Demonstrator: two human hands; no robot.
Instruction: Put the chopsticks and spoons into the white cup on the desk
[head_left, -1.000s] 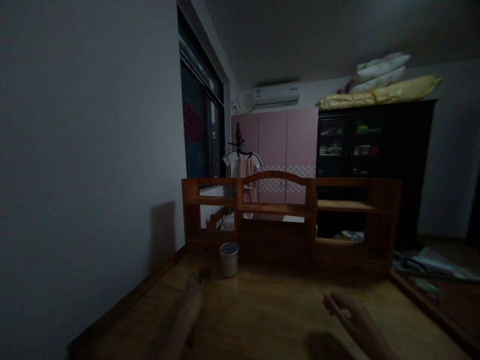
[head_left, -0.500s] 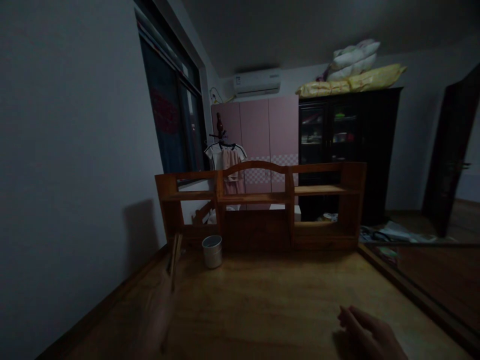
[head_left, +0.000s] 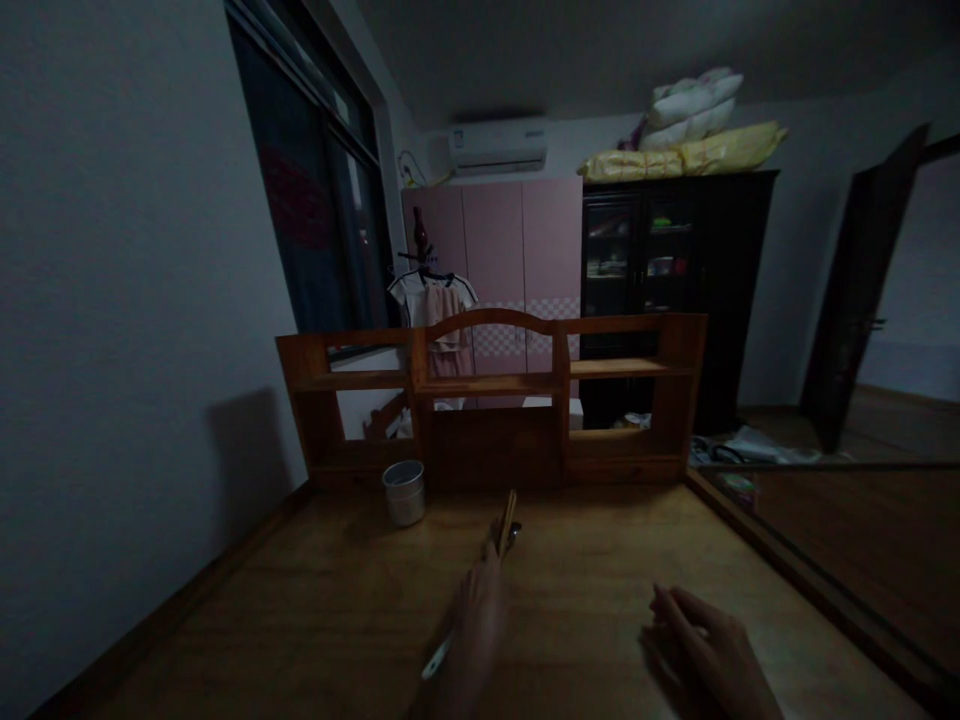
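Looking across from the left, I see the dark window [head_left: 300, 200] in the pale wall, then a metal cup [head_left: 405, 497] upright on the far left part of the worktop [head_left: 585, 580], just in front of the wooden shelf unit [head_left: 495, 440]. To the cup's right and nearer, the left hand [head_left: 481, 595] is closed around a pair of chopsticks [head_left: 509, 512], their tips pointing to the far side. A spoon's dark, shiny bowl [head_left: 515, 532] shows just right of them, in the same grip, and a pale handle end [head_left: 435, 660] pokes out on the hand's near left. Well apart on the near right, the right hand [head_left: 709, 640] has its fingers curled in narrow; whether anything is inside I cannot tell. Beyond, far right, a dark door [head_left: 855, 290] stands open.
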